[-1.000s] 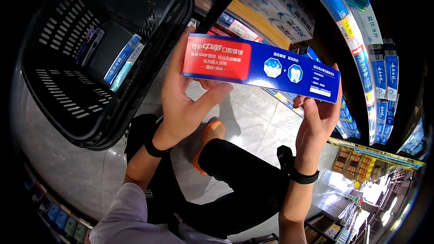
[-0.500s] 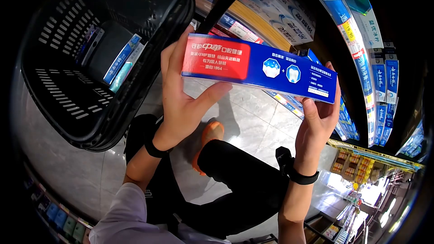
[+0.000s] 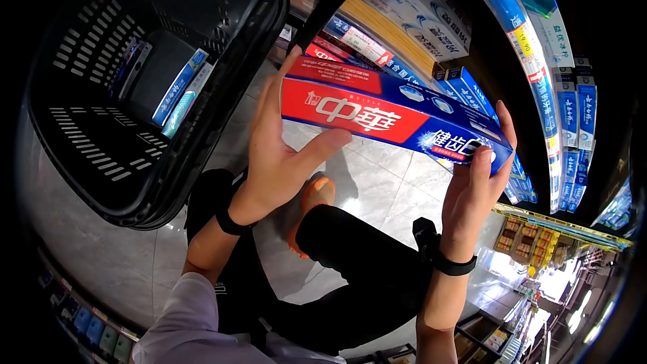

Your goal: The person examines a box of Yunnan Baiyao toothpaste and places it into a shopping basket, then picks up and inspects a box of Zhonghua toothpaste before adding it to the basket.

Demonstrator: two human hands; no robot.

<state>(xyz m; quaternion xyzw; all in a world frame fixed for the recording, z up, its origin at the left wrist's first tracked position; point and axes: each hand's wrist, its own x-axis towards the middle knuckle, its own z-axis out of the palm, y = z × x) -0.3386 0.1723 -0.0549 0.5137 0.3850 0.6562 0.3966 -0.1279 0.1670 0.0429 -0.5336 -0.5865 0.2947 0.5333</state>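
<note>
Between my two hands is a long red and blue toothpaste box [image 3: 397, 120], its large white lettering upside down or angled toward me. My left hand [image 3: 283, 152] grips the red end, thumb along the near lower edge. My right hand [image 3: 478, 182] holds the blue end, thumb on the front and a finger behind the far corner. Two faces of the box show, one with tooth pictures and one with the big lettering. Left of my hands is a black shopping basket [image 3: 172, 182] with several slim boxes [image 3: 180, 94] inside.
Store shelves with packed boxes [image 3: 421, 23] rise ahead, edged by a curved price strip [image 3: 522, 40]. More blue boxes [image 3: 576, 111] hang or stand at the right. Below are the tiled floor [image 3: 371, 168], my bent leg and an orange shoe [image 3: 317, 192].
The toothpaste box has been rolled in my hands, so the face with large lettering now shows below the tooth-picture face. Both hands still hold its ends.
</note>
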